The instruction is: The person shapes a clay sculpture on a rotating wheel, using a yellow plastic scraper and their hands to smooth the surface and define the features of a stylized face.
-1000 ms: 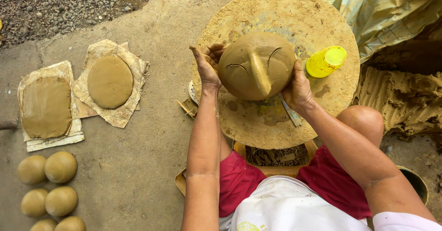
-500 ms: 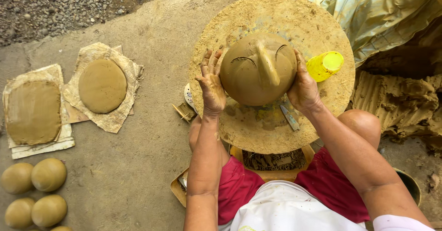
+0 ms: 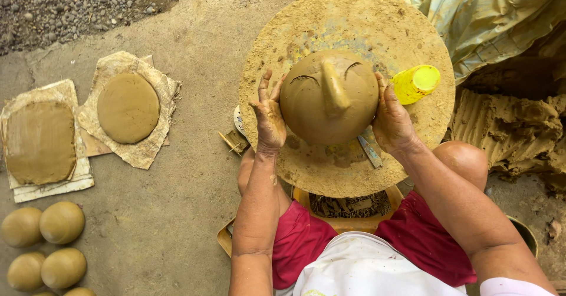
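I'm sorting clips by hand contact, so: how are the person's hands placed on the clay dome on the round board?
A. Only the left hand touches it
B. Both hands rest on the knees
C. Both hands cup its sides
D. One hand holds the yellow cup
C: the left hand and right hand press against opposite sides of the clay dome on the round board.

On the round clay-caked turntable [image 3: 354,19] sits one domed clay form [image 3: 318,104], with one yellow bottle [image 3: 415,84] just right of it. Well left of the turntable lie two flattened clay slabs, one round [image 3: 128,108] and one squarish [image 3: 40,141]. Below them at least five clay balls [image 3: 62,222] show, some cut by the edge.
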